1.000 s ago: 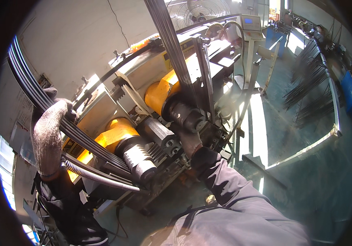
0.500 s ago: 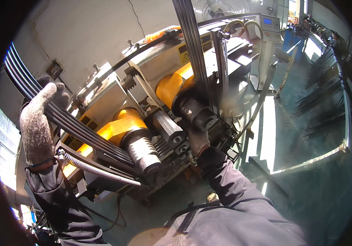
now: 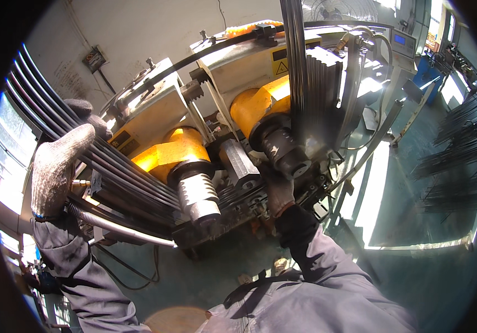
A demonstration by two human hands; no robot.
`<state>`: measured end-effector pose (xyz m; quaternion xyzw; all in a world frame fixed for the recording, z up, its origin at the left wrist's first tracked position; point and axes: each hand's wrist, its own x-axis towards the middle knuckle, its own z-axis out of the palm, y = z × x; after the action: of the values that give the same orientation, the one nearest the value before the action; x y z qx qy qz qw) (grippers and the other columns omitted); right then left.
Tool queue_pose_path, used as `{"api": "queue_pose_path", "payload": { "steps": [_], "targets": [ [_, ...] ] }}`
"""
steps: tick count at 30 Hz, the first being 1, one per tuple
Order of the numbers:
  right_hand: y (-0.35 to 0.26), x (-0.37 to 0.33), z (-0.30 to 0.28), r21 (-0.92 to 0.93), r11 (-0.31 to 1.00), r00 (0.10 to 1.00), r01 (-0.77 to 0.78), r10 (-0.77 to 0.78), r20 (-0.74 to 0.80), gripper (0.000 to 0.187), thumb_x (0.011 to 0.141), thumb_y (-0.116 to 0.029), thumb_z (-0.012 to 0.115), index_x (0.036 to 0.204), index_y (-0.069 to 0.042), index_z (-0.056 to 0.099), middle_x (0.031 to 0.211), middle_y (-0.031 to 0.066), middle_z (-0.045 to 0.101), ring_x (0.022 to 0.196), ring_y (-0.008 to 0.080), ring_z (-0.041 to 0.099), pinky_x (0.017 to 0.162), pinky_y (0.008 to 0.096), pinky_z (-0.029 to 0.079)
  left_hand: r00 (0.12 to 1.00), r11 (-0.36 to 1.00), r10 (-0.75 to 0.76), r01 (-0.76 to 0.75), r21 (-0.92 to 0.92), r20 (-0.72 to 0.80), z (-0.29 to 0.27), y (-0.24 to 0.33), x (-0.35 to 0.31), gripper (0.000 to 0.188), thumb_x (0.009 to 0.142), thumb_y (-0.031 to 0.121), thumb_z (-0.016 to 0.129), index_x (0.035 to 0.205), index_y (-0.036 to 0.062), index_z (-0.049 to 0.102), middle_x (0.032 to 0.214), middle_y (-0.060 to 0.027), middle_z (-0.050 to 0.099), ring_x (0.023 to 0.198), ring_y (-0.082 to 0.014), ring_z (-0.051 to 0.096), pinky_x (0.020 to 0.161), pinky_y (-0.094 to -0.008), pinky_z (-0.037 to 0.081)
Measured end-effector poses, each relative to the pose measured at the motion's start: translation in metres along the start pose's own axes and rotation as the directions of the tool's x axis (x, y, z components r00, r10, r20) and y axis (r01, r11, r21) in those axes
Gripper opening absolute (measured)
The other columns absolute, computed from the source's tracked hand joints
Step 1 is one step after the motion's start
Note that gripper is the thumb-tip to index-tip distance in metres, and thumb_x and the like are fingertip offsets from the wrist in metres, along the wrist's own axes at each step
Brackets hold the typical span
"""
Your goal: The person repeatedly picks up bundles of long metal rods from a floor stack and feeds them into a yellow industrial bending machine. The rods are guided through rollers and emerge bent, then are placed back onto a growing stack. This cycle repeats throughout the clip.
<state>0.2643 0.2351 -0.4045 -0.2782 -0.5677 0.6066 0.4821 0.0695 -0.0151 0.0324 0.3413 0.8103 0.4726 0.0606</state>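
Note:
My left hand [image 3: 58, 169], in a pale knitted glove with dark fingertips, is closed around a bundle of long dark metal rods [image 3: 124, 175]. They slope from the upper left down to the machine, beside a ridged silver roller [image 3: 198, 194]. My right hand [image 3: 280, 197], also gloved, reaches in under a black cylinder [image 3: 285, 152]; its fingers are hidden there. More dark rods [image 3: 294, 61] rise steeply behind that cylinder. Whether both sets of rods are joined inside the machine is hidden. Between the rollers sits a hexagonal metal block [image 3: 238, 162].
Two yellow machine arms [image 3: 177, 152] carry the rollers. A ribbed hose [image 3: 119, 226] runs below the left rods. At the far right a control box [image 3: 404, 41] has a lit screen. Piles of thin rods [image 3: 452, 155] lie by a pale floor frame [image 3: 416, 247]. A fan [image 3: 338, 10] stands behind.
The machine appears farther right as the view has turned. My left hand keeps its hold, and the rods beneath it look more fanned out. The rods behind the black cylinder stand more upright.

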Motion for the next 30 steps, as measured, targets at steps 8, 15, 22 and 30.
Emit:
{"api": "queue_pose_path", "payload": {
  "steps": [8, 15, 22, 30],
  "targets": [
    [0.019, -0.003, -0.006, -0.098, 0.971, 0.975, 0.218, -0.213, 0.063, 0.037, 0.108, -0.018, 0.070, 0.140, 0.000, 0.067, 0.137, 0.0142, 0.073, 0.131, 0.0287, 0.067, 0.115, 0.0415, 0.049, 0.995, 0.994, -0.097, 0.096, 0.061, 0.028, -0.019, -0.013, 0.011, 0.047, 0.099, 0.036, 0.086, 0.128, -0.0013, 0.080, 0.120, -0.0146, 0.083, 0.113, -0.0237, 0.080, 0.107, -0.0354, 0.061],
    [0.025, -0.002, -0.010, -0.434, 0.872, 0.968, 0.226, -0.153, 0.197, 0.041, 0.110, -0.011, 0.054, 0.148, -0.015, 0.067, 0.147, 0.0174, 0.068, 0.141, 0.0362, 0.061, 0.120, 0.0473, 0.045, 0.995, 0.995, -0.094, 0.092, 0.046, 0.047, -0.021, -0.014, 0.011, 0.051, 0.098, 0.036, 0.087, 0.130, -0.0022, 0.079, 0.120, -0.0162, 0.083, 0.111, -0.0244, 0.081, 0.102, -0.0345, 0.064],
    [0.026, -0.003, -0.016, -0.631, 0.686, 0.931, 0.363, -0.241, 0.273, 0.047, 0.108, -0.010, 0.054, 0.153, -0.018, 0.065, 0.148, 0.0191, 0.066, 0.142, 0.0394, 0.060, 0.123, 0.0493, 0.042, 0.998, 0.995, -0.045, 0.041, 0.087, 0.045, -0.014, -0.007, 0.005, 0.051, 0.098, 0.040, 0.085, 0.127, -0.0014, 0.080, 0.113, -0.0142, 0.083, 0.110, -0.0232, 0.080, 0.104, -0.0361, 0.061],
    [0.004, -0.002, 0.000, -0.155, 0.945, 0.956, 0.287, -0.271, 0.113, 0.041, 0.103, -0.009, 0.059, 0.142, -0.008, 0.071, 0.139, 0.0201, 0.073, 0.130, 0.0393, 0.068, 0.114, 0.0449, 0.052, 0.998, 0.985, -0.053, 0.056, 0.162, -0.028, -0.004, 0.004, -0.003, 0.041, 0.102, 0.026, 0.079, 0.132, -0.0022, 0.075, 0.118, -0.0135, 0.082, 0.110, -0.0224, 0.080, 0.102, -0.0343, 0.062]
  ]
}}
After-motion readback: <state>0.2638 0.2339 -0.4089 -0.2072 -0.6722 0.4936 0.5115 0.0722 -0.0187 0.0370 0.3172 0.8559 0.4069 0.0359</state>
